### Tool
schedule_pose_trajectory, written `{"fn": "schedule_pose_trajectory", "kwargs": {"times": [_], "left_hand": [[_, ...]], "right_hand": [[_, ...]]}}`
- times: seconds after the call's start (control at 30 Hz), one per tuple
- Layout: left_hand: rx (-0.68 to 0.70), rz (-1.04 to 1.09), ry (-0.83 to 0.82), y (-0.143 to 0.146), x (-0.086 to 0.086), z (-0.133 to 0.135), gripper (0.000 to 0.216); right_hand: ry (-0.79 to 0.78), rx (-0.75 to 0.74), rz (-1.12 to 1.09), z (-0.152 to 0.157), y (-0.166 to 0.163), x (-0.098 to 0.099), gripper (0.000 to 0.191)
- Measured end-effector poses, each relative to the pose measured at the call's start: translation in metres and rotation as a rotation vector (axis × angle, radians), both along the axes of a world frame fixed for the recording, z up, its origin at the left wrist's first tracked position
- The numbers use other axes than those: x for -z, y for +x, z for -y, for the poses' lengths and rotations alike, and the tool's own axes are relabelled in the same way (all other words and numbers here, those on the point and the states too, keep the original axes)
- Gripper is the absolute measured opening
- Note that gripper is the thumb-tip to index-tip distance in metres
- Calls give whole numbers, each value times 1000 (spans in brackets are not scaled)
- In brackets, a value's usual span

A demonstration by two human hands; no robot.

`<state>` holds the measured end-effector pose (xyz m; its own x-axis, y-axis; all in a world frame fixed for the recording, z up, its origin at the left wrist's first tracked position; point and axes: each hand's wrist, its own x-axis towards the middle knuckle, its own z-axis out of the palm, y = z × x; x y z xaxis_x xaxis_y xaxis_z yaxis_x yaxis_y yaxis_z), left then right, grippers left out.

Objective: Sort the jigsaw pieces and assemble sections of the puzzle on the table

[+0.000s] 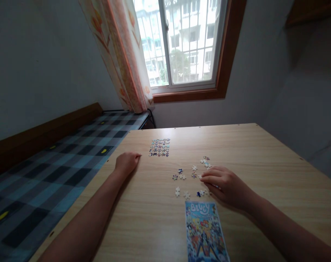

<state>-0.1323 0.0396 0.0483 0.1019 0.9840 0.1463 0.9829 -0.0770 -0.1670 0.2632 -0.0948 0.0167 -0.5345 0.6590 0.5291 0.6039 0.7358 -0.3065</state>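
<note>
My left hand is closed and rests on the table, left of a block of joined puzzle pieces. A tiny pale spot shows at its fingertips; whether that is a piece or a nail I cannot make out. On the right, the bent fingers of my right hand close on a pale puzzle piece, partly covered by the fingertips. Loose pieces lie around that hand, some pale side up, others printed, such as a dark blue one. A few are partly hidden under the palm.
A colourful Bluey picture sheet lies at the table's near edge. The wooden table reaches toward a wall with a barred window and floral curtain. Along the left side stands a bed with a checked cover.
</note>
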Motion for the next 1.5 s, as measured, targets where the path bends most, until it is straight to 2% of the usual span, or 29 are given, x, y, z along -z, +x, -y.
{"fn": "schedule_pose_trajectory", "kwargs": {"times": [0.23,0.43,0.53,0.63,0.87,1.03,1.27,1.5], "left_hand": [[6,152,56,-1,8,-15,39],[-75,231,28,0,8,-68,32],[-123,287,46,8,15,-94,29],[-130,372,61,13,23,-109,32],[-15,491,104,-6,29,-111,33],[155,421,125,-8,35,-111,28],[169,385,165,5,43,-114,32],[275,433,154,-4,42,-115,30]], "right_hand": [[2,4,-27,0,1,1,23],[17,-3,-39,1,1,2,23],[35,7,-49,1,3,2,22],[61,12,-57,1,6,2,20],[111,25,-118,1,13,3,20],[120,43,-117,1,14,4,22],[86,74,-87,1,14,7,20],[99,77,-92,1,14,5,19]]}}
